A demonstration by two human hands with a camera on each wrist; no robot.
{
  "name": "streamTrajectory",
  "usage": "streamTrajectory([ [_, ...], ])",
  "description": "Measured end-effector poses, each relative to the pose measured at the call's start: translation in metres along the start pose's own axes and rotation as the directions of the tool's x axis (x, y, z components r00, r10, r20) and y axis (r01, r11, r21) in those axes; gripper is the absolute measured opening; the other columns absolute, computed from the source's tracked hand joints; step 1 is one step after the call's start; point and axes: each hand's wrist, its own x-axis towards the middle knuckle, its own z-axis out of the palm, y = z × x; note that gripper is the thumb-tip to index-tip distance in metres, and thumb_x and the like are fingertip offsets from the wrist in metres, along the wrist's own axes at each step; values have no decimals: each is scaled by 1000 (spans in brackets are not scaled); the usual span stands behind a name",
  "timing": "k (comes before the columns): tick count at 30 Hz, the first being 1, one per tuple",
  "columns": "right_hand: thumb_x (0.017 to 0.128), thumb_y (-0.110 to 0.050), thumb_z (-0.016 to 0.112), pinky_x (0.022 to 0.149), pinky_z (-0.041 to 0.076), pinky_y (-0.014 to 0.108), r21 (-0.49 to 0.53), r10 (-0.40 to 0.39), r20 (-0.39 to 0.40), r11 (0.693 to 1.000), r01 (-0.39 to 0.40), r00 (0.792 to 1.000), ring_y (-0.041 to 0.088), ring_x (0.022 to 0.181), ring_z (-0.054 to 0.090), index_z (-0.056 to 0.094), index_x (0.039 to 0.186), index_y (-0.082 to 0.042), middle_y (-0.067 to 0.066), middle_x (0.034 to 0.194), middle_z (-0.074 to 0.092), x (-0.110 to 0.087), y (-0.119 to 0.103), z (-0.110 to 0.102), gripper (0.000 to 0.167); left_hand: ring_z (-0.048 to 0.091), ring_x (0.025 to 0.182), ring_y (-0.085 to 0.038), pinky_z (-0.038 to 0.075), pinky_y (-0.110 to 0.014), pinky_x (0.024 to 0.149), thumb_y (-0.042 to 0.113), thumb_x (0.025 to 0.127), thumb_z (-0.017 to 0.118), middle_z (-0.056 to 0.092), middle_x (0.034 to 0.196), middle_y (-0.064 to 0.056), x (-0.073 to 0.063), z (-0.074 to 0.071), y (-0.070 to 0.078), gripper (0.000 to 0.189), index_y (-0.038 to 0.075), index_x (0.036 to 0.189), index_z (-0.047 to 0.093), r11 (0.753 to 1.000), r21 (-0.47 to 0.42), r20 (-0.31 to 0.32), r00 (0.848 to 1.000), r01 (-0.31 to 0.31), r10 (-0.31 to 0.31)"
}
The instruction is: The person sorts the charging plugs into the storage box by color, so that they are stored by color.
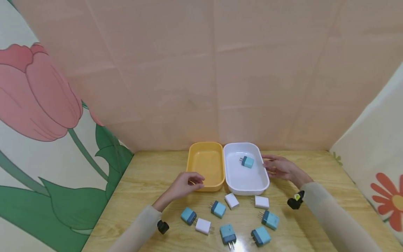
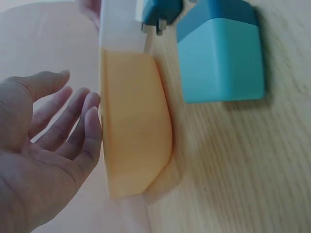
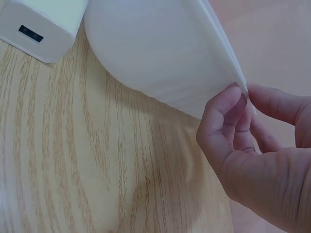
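Note:
With thumb and fingers, my right hand (image 1: 281, 168) pinches the right rim of a white plastic tray (image 1: 233, 180); the right wrist view shows the thumb on one side of the rim (image 3: 238, 77) and curled fingers on the other. Inside the tray lies one blue charger plug (image 1: 247, 161). My left hand (image 1: 185, 185) is over the front left corner of a yellow tray (image 1: 206, 164), its fingers loosely bent with nothing in them. In the left wrist view the fingertips are right at the yellow tray's edge (image 2: 136, 121).
In front of the trays, several blue charger plugs (image 1: 218, 209) and white charger plugs (image 1: 203, 226) are scattered on the wooden table (image 1: 151, 171). The two trays stand side by side near the back wall (image 1: 176, 87). Flower-printed sheets (image 1: 41, 105) flank the table.

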Motion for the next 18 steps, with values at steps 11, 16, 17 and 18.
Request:
streamTrajectory([
  [11, 106, -15, 62, 86, 58, 28, 12, 4, -7, 1000, -4, 1000, 16, 102, 56, 30, 166, -14, -4, 116, 65, 1, 2, -3, 67, 69, 94, -7, 57, -23, 83, 28, 100, 74, 78, 103, 3, -15, 0, 0, 26, 8, 117, 77, 999, 12, 10, 999, 34, -34],
  [16, 106, -16, 63, 86, 58, 29, 6, -9, 8, 1000, 9, 1000, 15, 103, 58, 30, 166, -13, -5, 115, 66, 2, 2, -3, 69, 71, 98, -8, 59, -26, 87, 31, 101, 73, 79, 109, 2, -23, -6, -6, 31, 8, 120, 77, 999, -5, 57, 997, 49, -49],
  [17, 105, -16, 64, 86, 58, 29, 9, -10, 7, 1000, 10, 1000, 15, 102, 58, 30, 165, -13, -6, 113, 67, 3, 2, -2, 69, 71, 99, -8, 59, -26, 87, 32, 101, 72, 80, 110, 1, -25, -8, -8, 32, 9, 121, 77, 999, -8, 73, 996, 53, -53],
  [18, 105, -16, 64, 86, 58, 29, 9, -15, 15, 1000, 15, 1000, 15, 102, 59, 30, 165, -12, -6, 113, 67, 3, 3, -2, 70, 71, 100, -8, 59, -25, 88, 33, 101, 72, 80, 112, 0, -27, -9, -11, 32, 9, 121, 78, 998, -12, 91, 994, 59, -58],
])
